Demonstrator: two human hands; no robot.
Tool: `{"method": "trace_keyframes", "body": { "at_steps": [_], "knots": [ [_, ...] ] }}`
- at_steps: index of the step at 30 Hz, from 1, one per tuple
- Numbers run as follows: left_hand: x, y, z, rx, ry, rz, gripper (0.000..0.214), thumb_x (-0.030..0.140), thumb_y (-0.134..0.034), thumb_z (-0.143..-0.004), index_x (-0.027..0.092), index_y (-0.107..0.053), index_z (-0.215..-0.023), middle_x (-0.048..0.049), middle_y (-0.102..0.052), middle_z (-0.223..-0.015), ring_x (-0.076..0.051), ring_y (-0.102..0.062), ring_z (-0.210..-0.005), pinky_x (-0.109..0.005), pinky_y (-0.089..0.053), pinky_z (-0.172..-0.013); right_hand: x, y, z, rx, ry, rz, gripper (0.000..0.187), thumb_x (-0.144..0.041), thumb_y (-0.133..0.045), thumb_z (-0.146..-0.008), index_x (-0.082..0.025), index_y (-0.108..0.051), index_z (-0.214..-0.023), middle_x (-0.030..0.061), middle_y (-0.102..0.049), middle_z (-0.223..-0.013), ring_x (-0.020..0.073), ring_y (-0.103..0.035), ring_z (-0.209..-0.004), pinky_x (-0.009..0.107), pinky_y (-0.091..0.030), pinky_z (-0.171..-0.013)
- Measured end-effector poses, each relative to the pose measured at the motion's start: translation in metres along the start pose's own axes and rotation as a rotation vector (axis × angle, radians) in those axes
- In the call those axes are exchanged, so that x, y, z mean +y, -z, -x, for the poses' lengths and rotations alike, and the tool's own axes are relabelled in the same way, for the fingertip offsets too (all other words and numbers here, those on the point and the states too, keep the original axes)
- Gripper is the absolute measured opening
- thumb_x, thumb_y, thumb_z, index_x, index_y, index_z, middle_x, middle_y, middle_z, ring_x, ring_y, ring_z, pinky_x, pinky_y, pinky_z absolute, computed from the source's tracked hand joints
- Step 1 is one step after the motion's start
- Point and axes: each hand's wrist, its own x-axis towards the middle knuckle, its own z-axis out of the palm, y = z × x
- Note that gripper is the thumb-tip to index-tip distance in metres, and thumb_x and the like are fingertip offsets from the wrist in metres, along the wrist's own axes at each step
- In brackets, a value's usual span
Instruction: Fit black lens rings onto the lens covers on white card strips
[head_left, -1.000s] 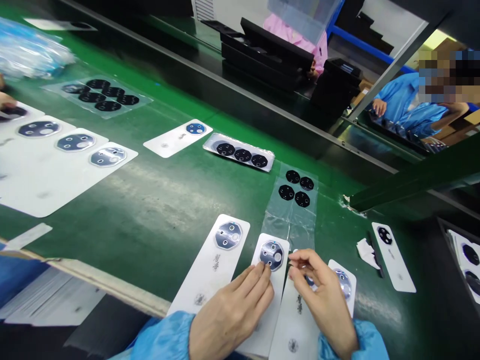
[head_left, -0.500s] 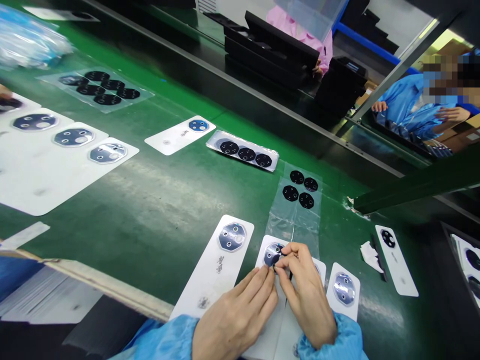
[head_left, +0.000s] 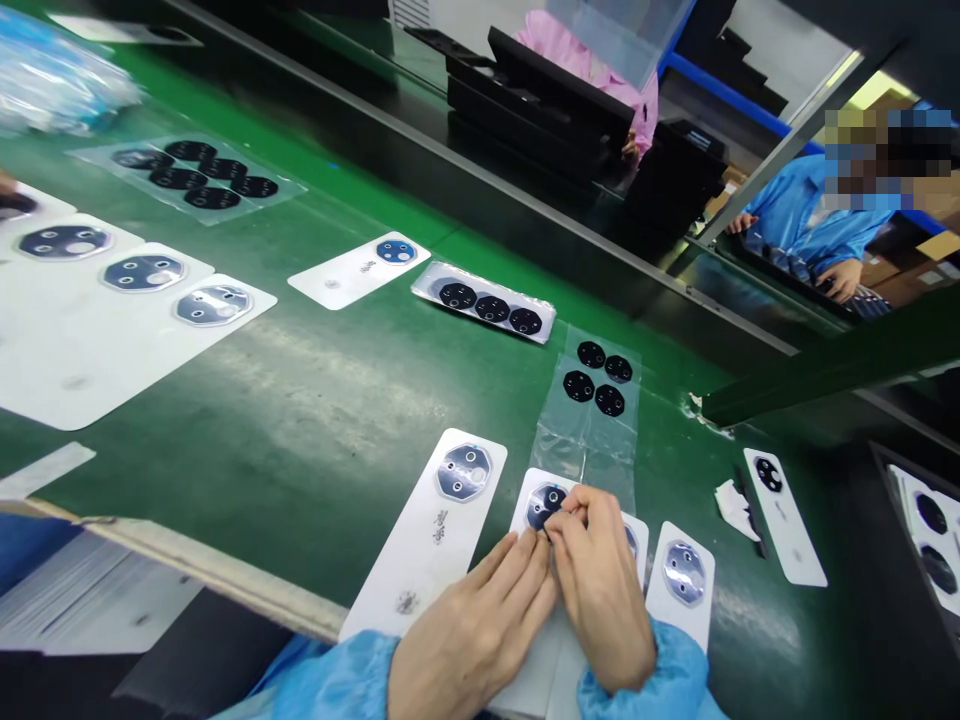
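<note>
My left hand [head_left: 476, 625] lies flat, fingers stretched out, on a white phone-shaped panel [head_left: 519, 514]. A shiny dark octagonal piece with round holes [head_left: 541, 503] sits at the panel's far end. Over its right edge my right hand [head_left: 604, 590] is closed in a pinch beside the left fingertips; what it pinches is hidden. Left of my hands lies a white panel [head_left: 420, 550] with a silvery octagon and printed marks. To the right, partly covered by my right hand, is another panel [head_left: 640, 532], then one more panel [head_left: 679, 613] beyond it.
Beyond my hands lie a clear bag [head_left: 555, 425] with black octagons and a stack of octagon strips [head_left: 484, 304]. Overlapping white panels [head_left: 135, 345] spread at left. A green post [head_left: 825, 365] crosses at right. A person in blue [head_left: 795, 205] sits across the line.
My right hand's fingers have drawn closer together and shifted slightly left over the octagonal piece. My left hand stays in place. The person in blue has lowered a hand.
</note>
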Motion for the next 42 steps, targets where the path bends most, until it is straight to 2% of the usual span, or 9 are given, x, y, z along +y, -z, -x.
{"method": "trace_keyframes", "body": {
  "at_steps": [7, 12, 16, 24, 27, 31, 36, 39, 42],
  "knots": [
    [-0.001, 0.003, -0.001, -0.006, -0.004, -0.004, 0.039, 0.004, -0.020, -0.091, 0.009, -0.059, -0.092, -0.0085, -0.067, -0.100, -0.018, -0.061, -0.096, -0.031, -0.038, -0.095, 0.001, 0.003, -0.002, 0.013, 0.014, 0.053, 0.019, -0.005, -0.041, -0.087, -0.019, -0.054, -0.085, 0.0073, -0.045, -0.097, 0.0185, -0.048, -0.085, 0.033, -0.046, -0.070],
    [0.000, 0.000, 0.003, -0.026, 0.003, -0.001, 0.038, 0.003, -0.021, -0.090, 0.009, -0.059, -0.093, -0.0100, -0.067, -0.101, -0.018, -0.061, -0.098, -0.031, -0.038, -0.096, -0.001, 0.002, -0.001, -0.045, 0.029, 0.108, 0.020, -0.004, -0.040, -0.086, -0.018, -0.054, -0.084, 0.0082, -0.046, -0.097, 0.0198, -0.047, -0.085, 0.034, -0.046, -0.068],
    [-0.001, -0.001, 0.004, -0.025, -0.004, 0.005, 0.037, 0.004, -0.022, -0.090, 0.008, -0.059, -0.095, -0.0101, -0.066, -0.103, -0.019, -0.061, -0.099, -0.032, -0.037, -0.096, -0.001, 0.001, -0.001, -0.003, 0.021, 0.132, 0.023, -0.002, -0.038, -0.085, -0.019, -0.054, -0.082, 0.0082, -0.047, -0.097, 0.0196, -0.047, -0.084, 0.034, -0.045, -0.068],
    [0.000, -0.004, 0.006, -0.003, 0.012, 0.033, 0.035, 0.005, -0.024, -0.091, 0.009, -0.059, -0.094, -0.0096, -0.066, -0.104, -0.019, -0.060, -0.101, -0.033, -0.037, -0.098, -0.004, 0.000, -0.003, 0.001, 0.036, 0.146, 0.023, -0.004, -0.039, -0.085, -0.019, -0.054, -0.078, 0.0073, -0.048, -0.092, 0.0195, -0.048, -0.082, 0.032, -0.045, -0.065],
    [0.001, -0.007, 0.010, -0.031, 0.014, 0.026, 0.033, 0.007, -0.027, -0.091, 0.010, -0.059, -0.097, -0.0099, -0.065, -0.108, -0.019, -0.059, -0.103, -0.033, -0.038, -0.098, 0.002, 0.005, -0.009, -0.039, 0.006, 0.021, 0.021, -0.007, -0.041, -0.087, -0.020, -0.054, -0.076, 0.0058, -0.048, -0.092, 0.0184, -0.050, -0.084, 0.031, -0.045, -0.070],
    [-0.001, -0.006, 0.013, -0.055, 0.037, 0.060, 0.035, 0.007, -0.025, -0.092, 0.011, -0.060, -0.097, -0.0087, -0.064, -0.111, -0.019, -0.058, -0.106, -0.031, -0.042, -0.095, 0.012, 0.025, -0.013, -0.018, -0.176, -0.255, 0.018, -0.022, -0.040, -0.093, -0.021, -0.053, -0.081, 0.0041, -0.048, -0.090, 0.0165, -0.052, -0.085, 0.027, -0.044, -0.073],
    [-0.012, -0.001, 0.008, -0.030, 0.054, 0.144, 0.038, 0.005, -0.023, -0.093, 0.011, -0.060, -0.096, -0.0079, -0.065, -0.110, -0.016, -0.058, -0.106, -0.026, -0.047, -0.090, 0.011, 0.034, 0.002, -0.029, -0.461, -0.601, 0.030, -0.045, -0.038, -0.092, -0.021, -0.052, -0.080, -0.0010, -0.048, -0.071, 0.0114, -0.045, -0.058, 0.022, -0.038, -0.051],
    [-0.018, 0.003, 0.005, -0.003, 0.071, 0.131, 0.035, 0.004, -0.026, -0.092, 0.011, -0.060, -0.094, -0.0086, -0.066, -0.107, -0.016, -0.059, -0.104, -0.026, -0.048, -0.089, 0.005, 0.032, 0.008, 0.005, -0.548, -0.757, 0.037, -0.051, -0.039, -0.090, -0.021, -0.046, -0.070, -0.0029, -0.046, -0.063, 0.0092, -0.040, -0.050, 0.020, -0.034, -0.044],
    [-0.019, 0.003, 0.005, -0.002, 0.091, 0.088, 0.037, 0.003, -0.024, -0.092, 0.011, -0.060, -0.093, -0.0082, -0.067, -0.105, -0.016, -0.060, -0.101, -0.026, -0.050, -0.087, 0.000, 0.032, 0.007, 0.041, -0.591, -0.816, 0.033, -0.050, -0.050, -0.085, -0.020, -0.048, -0.071, -0.0012, -0.049, -0.069, 0.0094, -0.044, -0.053, 0.020, -0.038, -0.044]
  ]
}}
